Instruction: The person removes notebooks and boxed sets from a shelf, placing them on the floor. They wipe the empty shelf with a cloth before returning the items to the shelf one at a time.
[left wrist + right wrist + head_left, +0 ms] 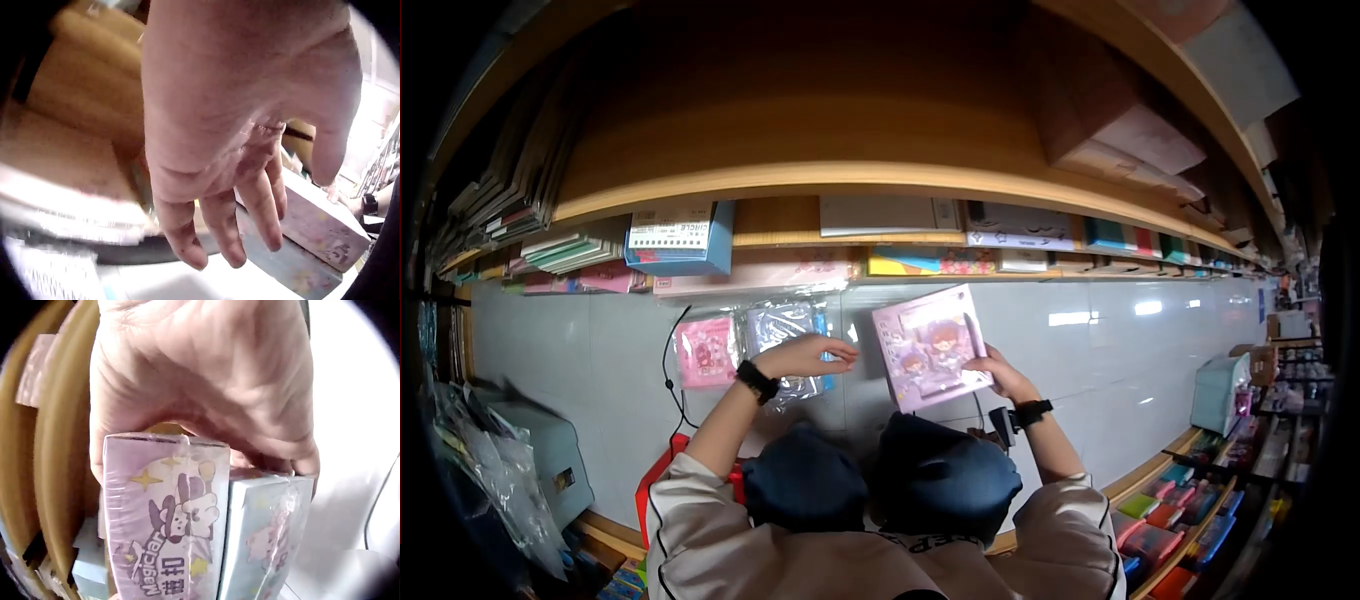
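Observation:
My right hand (1003, 374) grips two shrink-wrapped cartoon-printed boxes stacked together, its thumb over the top cover in the head view. The lilac box (165, 512) carries the word "Magician" and a small animal in a hat; the pale blue box (267, 534) lies flat against it. From above, only the lilac cover shows, with its cartoon figures. My left hand (808, 356) holds nothing, its fingers loosely extended, to the left of the boxes. Below it on the floor lies a grey-lilac packet (777, 328) in clear plastic, beside a pink packet (707, 352).
A wooden shelf (880, 185) crosses in front, with books and boxes on the levels below it. A blue box (690, 250) of stationery stands at its left. A black cable (666, 360) runs over the tiled floor. Shelves of colourful goods (1165, 520) stand at the lower right.

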`<state>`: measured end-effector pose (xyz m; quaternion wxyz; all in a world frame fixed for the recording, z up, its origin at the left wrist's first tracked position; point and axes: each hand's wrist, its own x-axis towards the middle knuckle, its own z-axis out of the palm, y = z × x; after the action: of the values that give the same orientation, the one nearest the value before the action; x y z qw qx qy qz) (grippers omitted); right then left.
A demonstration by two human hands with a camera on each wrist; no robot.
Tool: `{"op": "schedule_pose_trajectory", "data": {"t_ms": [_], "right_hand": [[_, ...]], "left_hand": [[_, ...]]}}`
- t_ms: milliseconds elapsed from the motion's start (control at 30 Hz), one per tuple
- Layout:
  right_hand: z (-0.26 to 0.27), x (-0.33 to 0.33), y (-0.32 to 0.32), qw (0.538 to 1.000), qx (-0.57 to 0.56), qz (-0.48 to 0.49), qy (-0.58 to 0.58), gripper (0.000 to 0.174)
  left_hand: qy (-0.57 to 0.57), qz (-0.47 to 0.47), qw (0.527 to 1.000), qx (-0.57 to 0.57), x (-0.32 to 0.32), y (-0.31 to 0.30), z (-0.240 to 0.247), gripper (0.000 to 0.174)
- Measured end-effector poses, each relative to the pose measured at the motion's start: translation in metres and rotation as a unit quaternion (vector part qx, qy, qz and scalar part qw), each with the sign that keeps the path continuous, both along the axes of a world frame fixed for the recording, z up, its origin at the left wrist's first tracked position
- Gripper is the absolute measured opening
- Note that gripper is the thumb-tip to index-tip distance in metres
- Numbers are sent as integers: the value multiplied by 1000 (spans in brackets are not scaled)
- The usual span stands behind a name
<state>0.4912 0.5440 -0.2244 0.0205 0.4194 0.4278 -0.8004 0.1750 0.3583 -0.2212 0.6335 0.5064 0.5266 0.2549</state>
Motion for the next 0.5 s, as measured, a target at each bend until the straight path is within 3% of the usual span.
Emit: {"op": "schedule_pose_trajectory", "data": {"t_ms": [67,167,233,267,333,367,400,467,500], "right_hand": [[48,8,8,996,70,33,31,67],[125,8,11,990,125,54,45,69],[163,0,6,992,109,22,57,69],[176,-5,2,994,86,-8,71,69],[197,-22,-6,992,88,-27,84,67],[213,-35,-11,993,60,-46,89,65],[229,-48,-16,993,32,-66,94,64],[249,-68,-17,990,18,-88,109,55],[253,-77,-13,987,-4,-91,135,50]], "left_hand": [[77,-31,995,62,-5,0,47,40],[104,-50,988,102,-4,-9,108,50],[126,-42,975,176,2,-19,143,67],[126,-43,975,180,8,-25,161,67],[173,7,965,199,21,-31,187,84],[117,64,968,213,25,-31,190,99],[117,62,967,217,29,-30,193,99],[132,227,903,339,34,-29,199,110],[127,222,906,338,33,-26,201,115]]}}
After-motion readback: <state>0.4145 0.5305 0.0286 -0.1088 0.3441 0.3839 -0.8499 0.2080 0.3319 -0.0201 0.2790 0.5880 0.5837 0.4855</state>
